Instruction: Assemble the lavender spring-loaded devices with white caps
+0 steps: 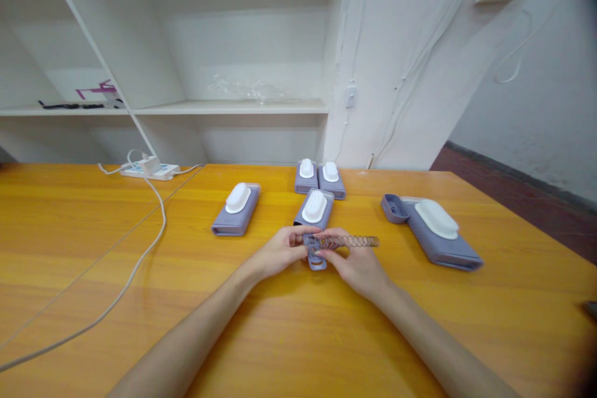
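Near the middle of the table, my left hand (282, 254) is closed on a small grey-purple plastic part (318, 263) with slots in its lower end. My right hand (360, 268) pinches a long metal coil spring (361, 241) at its left end, against the plastic part. The spring's free end sticks out to the right. Whether it is fixed to the part I cannot tell. Just beyond my hands lies a grey-purple casing (302, 219) with a white oval piece (314, 206) on it.
Two similar casings (306, 186) stand side by side at the back, another casing (236, 219) lies left. At right, a larger-looking casing (448, 253) touches a small open cup (394, 209). A power strip (163, 171) and a white cable (161, 224) occupy the table's left side.
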Available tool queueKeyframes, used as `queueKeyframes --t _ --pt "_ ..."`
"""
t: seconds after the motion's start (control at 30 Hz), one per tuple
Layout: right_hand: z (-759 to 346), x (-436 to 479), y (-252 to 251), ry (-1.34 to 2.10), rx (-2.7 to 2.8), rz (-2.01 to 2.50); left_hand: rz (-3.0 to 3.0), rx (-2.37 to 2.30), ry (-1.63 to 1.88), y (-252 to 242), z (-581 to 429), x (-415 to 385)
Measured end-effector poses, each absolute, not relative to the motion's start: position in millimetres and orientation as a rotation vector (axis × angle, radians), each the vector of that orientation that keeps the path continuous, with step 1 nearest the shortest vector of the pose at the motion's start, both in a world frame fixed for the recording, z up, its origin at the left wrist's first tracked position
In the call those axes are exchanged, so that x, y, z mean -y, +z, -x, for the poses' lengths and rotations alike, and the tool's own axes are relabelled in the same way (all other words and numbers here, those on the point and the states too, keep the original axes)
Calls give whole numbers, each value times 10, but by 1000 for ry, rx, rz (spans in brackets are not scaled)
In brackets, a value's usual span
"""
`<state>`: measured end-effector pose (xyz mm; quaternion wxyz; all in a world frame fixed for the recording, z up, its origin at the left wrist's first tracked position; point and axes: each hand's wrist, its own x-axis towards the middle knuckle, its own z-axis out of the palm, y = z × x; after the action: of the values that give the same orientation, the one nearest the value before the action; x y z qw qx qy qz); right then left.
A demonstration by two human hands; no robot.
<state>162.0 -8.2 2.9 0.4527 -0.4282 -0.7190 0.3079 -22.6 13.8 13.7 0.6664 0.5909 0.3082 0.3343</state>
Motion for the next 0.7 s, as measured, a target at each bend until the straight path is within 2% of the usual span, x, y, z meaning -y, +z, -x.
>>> queueKeyframes --t 0.7 --pt "-1646 86 53 611 1876 1068 -1264 -675 839 92 206 -139"
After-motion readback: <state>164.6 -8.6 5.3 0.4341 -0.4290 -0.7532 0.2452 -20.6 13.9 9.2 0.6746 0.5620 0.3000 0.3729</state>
